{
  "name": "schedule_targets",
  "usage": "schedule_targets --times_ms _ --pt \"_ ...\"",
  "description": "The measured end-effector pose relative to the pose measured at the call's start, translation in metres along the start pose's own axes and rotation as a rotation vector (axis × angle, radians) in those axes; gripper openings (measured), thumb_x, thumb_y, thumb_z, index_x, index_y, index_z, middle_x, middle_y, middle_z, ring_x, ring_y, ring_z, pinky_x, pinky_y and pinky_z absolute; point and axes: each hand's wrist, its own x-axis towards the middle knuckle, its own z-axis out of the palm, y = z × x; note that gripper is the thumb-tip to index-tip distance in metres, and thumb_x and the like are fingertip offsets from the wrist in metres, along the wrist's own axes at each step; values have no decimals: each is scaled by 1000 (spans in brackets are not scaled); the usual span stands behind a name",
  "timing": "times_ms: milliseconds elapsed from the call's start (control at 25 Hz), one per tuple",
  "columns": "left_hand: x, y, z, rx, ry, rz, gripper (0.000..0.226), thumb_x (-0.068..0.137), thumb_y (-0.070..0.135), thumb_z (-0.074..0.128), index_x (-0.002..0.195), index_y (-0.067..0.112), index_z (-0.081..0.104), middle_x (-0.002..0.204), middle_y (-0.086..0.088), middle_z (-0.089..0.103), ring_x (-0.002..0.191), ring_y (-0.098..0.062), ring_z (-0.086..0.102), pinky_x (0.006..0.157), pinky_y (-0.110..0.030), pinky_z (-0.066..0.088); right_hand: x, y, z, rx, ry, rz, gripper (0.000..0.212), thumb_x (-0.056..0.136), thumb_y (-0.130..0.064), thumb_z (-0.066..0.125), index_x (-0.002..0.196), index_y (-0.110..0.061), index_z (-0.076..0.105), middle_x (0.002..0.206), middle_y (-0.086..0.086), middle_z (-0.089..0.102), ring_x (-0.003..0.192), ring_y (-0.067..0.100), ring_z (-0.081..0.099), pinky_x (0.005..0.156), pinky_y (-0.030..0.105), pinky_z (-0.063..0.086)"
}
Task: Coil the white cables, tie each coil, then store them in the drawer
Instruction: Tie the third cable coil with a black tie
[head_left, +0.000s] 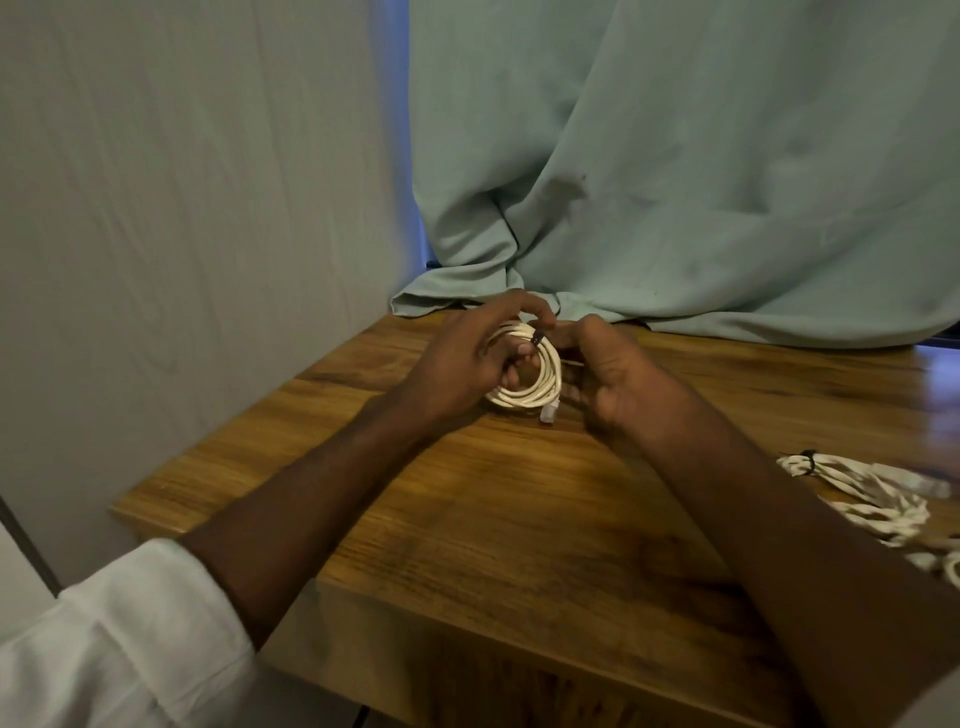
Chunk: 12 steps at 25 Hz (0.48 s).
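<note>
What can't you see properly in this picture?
All in the head view:
- Drawer: not in view at all.
- Right hand: seen from the back, so its fingertips and what they hold are hidden.
- Black tie on the coil: too small to tell if it is fastened.
- Cables at the right: blurred and cut off by the edge.
- Left hand covers part of the coil.

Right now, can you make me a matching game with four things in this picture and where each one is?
Things:
1. white cable coil
2. tied cable bundle
3. green cloth
4. white sleeve

Places:
A. hanging behind the table
B. bottom left corner
C. held up between both hands
D. lying on the table's right side

Pairs: 1-C, 2-D, 3-A, 4-B. The left hand grips the coil; the right hand is beside it.
</note>
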Motion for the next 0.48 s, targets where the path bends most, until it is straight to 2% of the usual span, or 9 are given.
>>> schedule_targets --times_ms 120,200,320,400,480 --pt "-2 4 1 198 36 98 20 100 12 62 115 22 70 98 6 74 88 -8 69 77 -38 55 -1 -2 -2 136 -99 103 16 94 5 54 103 3 67 79 13 70 64 20 68 53 29 61" --pt "-2 5 5 270 66 129 14 99 15 65 112 19 68 99 6 71 89 -7 64 78 -34 52 2 2 2 118 -87 67 12 99 -3 59 102 2 69 77 12 71 61 16 66 48 25 57" --pt "2 -3 6 366 194 63 13 96 13 67 109 16 68 104 2 61 90 -12 57 76 -32 48 -2 5 9 -35 -42 -159 27 98 -33 70 103 -8 76 89 11 79 72 22 75 54 31 56" --pt "5 -11 -3 371 308 -45 13 92 14 68 104 15 73 100 3 67 87 -11 61 76 -31 51 -12 4 14 -128 -74 -361 21 96 -28 73 110 -13 75 100 8 79 79 19 77 57 30 58" --pt "5 -13 -10 245 359 -166 16 84 15 73 99 17 80 89 7 76 81 -4 69 73 -24 56 -19 8 16 -410 -56 -596 25 91 -14 78 114 -20 71 104 -3 73 81 9 74 61 21 57"
